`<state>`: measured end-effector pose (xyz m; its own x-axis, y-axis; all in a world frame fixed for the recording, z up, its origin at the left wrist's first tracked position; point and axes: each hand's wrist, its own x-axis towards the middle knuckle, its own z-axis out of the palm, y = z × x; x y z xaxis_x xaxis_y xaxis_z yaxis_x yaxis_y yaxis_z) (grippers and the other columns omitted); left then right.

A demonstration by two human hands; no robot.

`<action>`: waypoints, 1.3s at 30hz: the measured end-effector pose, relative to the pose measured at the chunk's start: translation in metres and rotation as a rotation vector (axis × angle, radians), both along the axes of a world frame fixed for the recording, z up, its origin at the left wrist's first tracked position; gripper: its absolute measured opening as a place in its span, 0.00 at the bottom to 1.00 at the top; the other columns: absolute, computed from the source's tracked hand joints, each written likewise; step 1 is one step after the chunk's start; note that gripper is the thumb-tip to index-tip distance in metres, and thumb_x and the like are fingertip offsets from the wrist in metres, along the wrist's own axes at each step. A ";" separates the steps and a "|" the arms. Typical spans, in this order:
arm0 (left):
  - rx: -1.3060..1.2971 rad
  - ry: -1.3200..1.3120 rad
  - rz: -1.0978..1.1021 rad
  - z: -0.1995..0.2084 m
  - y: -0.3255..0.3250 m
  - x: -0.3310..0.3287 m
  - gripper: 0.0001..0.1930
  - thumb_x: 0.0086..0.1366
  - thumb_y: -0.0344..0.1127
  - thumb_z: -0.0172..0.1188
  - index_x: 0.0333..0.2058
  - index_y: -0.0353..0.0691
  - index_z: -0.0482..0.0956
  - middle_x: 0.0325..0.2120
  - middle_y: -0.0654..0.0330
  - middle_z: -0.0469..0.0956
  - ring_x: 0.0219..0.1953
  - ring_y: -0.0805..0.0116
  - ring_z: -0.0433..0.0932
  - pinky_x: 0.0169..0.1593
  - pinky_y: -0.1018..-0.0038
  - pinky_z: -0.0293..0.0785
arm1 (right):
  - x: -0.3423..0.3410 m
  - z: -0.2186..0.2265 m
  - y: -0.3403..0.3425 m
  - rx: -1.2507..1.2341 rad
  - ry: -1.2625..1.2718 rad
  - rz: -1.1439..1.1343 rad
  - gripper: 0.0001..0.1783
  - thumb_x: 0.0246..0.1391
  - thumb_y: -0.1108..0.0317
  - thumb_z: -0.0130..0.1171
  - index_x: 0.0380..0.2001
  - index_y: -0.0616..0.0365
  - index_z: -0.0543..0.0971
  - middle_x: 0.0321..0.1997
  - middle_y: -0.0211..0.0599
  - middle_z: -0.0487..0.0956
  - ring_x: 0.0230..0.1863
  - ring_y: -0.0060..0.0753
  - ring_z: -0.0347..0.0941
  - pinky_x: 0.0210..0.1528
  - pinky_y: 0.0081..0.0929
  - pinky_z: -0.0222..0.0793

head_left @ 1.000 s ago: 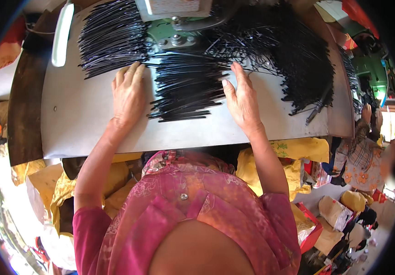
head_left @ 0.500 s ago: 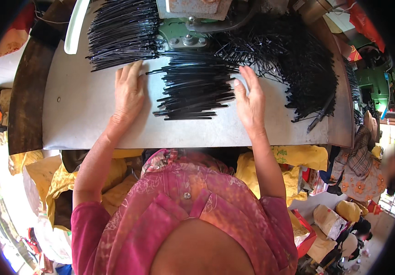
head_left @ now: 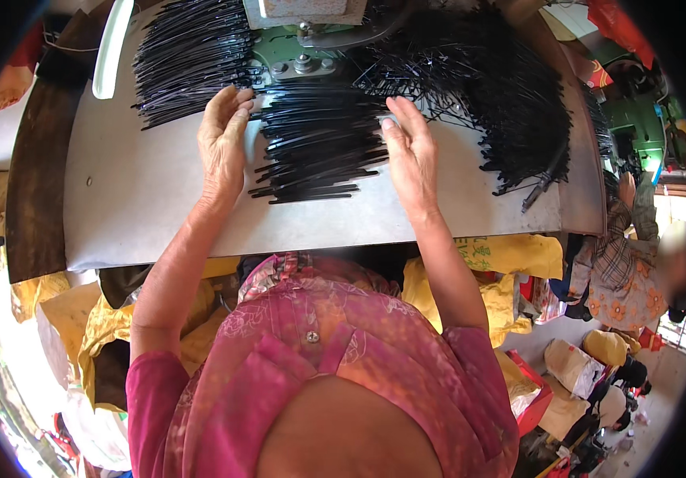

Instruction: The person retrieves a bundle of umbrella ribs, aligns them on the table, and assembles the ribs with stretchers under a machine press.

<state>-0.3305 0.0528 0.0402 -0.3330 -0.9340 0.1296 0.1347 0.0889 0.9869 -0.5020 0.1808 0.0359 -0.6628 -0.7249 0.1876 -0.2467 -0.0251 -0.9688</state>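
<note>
A loose pile of thin black strips (head_left: 319, 143), lying crosswise, covers the middle of the metal tabletop (head_left: 156, 203). My left hand (head_left: 223, 143) is at the pile's left ends, fingers bent a little and thumb apart, with the fingertips close to or touching the upper strips. On the other side my right hand (head_left: 413, 151) faces the right ends, fingers stretched out and thumb beside them. Neither hand grips a strip. The strips' left and right ends are uneven, and a few lie apart at the pile's near edge.
A neater stack of black strips (head_left: 191, 64) lies at the far left. A large tangled heap (head_left: 510, 103) fills the right. Between them stands a green machine base (head_left: 283, 48) with a bolted metal fitting (head_left: 303, 65). Yellow sacks (head_left: 510, 255) hang below the table; another person (head_left: 625, 279) is at right.
My left hand has come nearer to the pile's left ends, and its fingers are more bent. My right hand stays beside the right ends. The whole view has shifted slightly.
</note>
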 end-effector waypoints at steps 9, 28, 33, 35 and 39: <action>0.142 0.152 -0.075 -0.001 -0.007 0.004 0.19 0.61 0.29 0.44 0.49 0.26 0.58 0.45 0.45 0.66 0.49 0.61 0.67 0.54 0.74 0.60 | -0.012 0.015 0.005 -0.287 -0.353 -0.065 0.18 0.50 0.78 0.46 0.46 0.68 0.64 0.48 0.51 0.68 0.46 0.36 0.67 0.49 0.29 0.64; -0.726 -0.540 -0.109 -0.011 0.000 -0.006 0.09 0.53 0.29 0.56 0.34 0.35 0.76 0.41 0.56 0.70 0.40 0.63 0.71 0.43 0.74 0.68 | -0.060 0.024 0.012 0.124 -0.180 0.175 0.08 0.44 0.79 0.54 0.31 0.67 0.75 0.29 0.40 0.77 0.28 0.24 0.73 0.30 0.16 0.69; -0.794 -0.596 -0.095 -0.011 0.000 -0.006 0.09 0.53 0.28 0.56 0.34 0.34 0.76 0.40 0.55 0.70 0.40 0.63 0.71 0.43 0.75 0.69 | -0.060 0.026 0.015 0.070 -0.210 0.131 0.09 0.45 0.76 0.53 0.33 0.66 0.74 0.29 0.41 0.77 0.27 0.23 0.73 0.29 0.16 0.69; -0.767 -0.550 -0.103 -0.011 -0.002 -0.007 0.09 0.53 0.28 0.56 0.34 0.34 0.76 0.40 0.55 0.70 0.40 0.63 0.71 0.42 0.75 0.69 | -0.074 0.029 0.022 0.030 -0.212 0.060 0.08 0.45 0.78 0.52 0.32 0.69 0.74 0.28 0.43 0.76 0.25 0.25 0.73 0.27 0.18 0.70; -0.791 -0.557 -0.086 -0.011 -0.001 -0.006 0.09 0.53 0.29 0.56 0.34 0.34 0.76 0.40 0.55 0.70 0.39 0.64 0.71 0.42 0.75 0.69 | -0.090 0.031 0.042 -0.001 -0.439 0.027 0.08 0.46 0.76 0.52 0.31 0.69 0.73 0.28 0.44 0.75 0.27 0.28 0.73 0.29 0.20 0.71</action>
